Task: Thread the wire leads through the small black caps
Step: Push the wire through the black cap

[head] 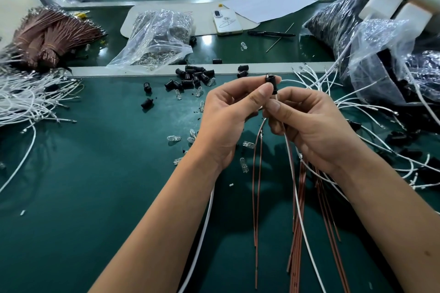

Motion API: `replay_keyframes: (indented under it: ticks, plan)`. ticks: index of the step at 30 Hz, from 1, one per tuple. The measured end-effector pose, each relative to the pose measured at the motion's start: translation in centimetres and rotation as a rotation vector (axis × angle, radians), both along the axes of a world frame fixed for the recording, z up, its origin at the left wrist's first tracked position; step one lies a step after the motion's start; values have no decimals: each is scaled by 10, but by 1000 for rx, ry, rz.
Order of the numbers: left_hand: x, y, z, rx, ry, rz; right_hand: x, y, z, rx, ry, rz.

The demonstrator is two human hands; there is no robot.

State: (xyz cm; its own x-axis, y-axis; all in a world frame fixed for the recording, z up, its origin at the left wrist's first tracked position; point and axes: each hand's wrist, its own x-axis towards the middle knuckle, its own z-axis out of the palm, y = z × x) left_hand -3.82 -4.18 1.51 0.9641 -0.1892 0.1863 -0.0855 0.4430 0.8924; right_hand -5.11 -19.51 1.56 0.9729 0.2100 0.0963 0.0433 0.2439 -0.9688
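- black cap (pixel 271 83) is held above the green table (pixel 95 185), long axis pretty much upright, tilted a bit
- left hand (pixel 228 119) pinches it between thumb and fingers
- right hand (pixel 312 126) is curled round the wire leads (pixel 258 173) just under it, brown and white strands hanging toward the camera
- loose pile of caps (pixel 192 77) sits just behind

no text legible — nothing readable
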Motion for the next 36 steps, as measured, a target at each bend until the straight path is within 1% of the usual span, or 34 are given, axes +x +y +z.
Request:
replay_keyframes:
  ticks: [5,11,15,22,29,32,36]
  plan:
    - [2,0,-3,33,16,18,1,-1,-2,-39,-30,-53]
    - [1,-3,-4,26,8,55,1,0,-4,-78,-64,-85]
    - [1,-4,-5,31,-21,87,0,-2,-1,-97,-66,-51]
    - [-1,-4,-1,13,-79,86,2,-7,0,-105,-56,20]
    - [0,-3,1,32,-176,64,4,-8,-1,-55,-55,61]
    - [0,-3,0,30,-178,61,3,-8,0,-32,-58,62]
    - [-2,-3,2,-3,-159,63,1,-4,0,65,-57,24]
